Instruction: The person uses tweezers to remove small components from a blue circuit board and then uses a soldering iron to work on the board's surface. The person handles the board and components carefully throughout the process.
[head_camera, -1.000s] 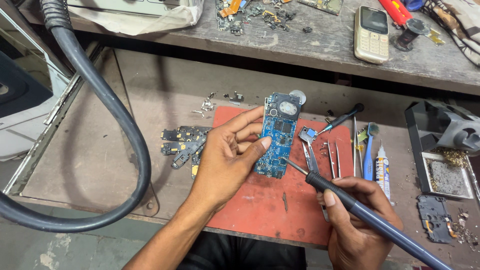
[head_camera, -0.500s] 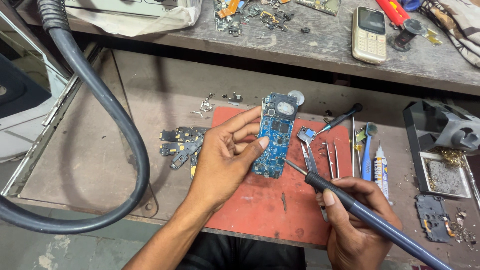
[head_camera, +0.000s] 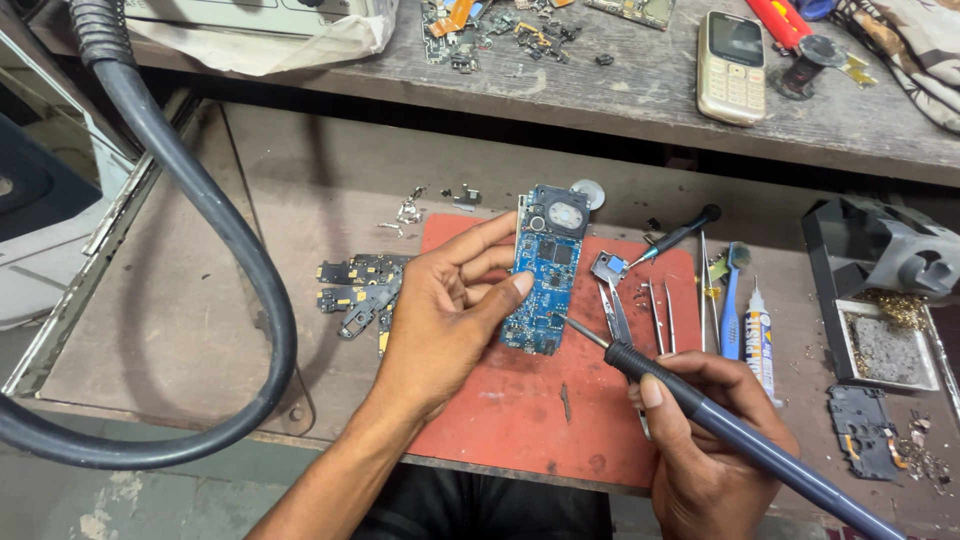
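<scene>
Left hand (head_camera: 440, 320) pinches a thin, light, likely fragile blue circuit board (head_camera: 545, 270) by its edges; right hand (head_camera: 715, 440) closed around soldering iron (head_camera: 700, 405).

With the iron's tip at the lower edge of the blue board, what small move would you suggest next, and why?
Probably hold the soldering iron steady in the right hand: its tip already meets the blue circuit board at the lower right edge, and the left hand pins the board on the red mat.
</scene>
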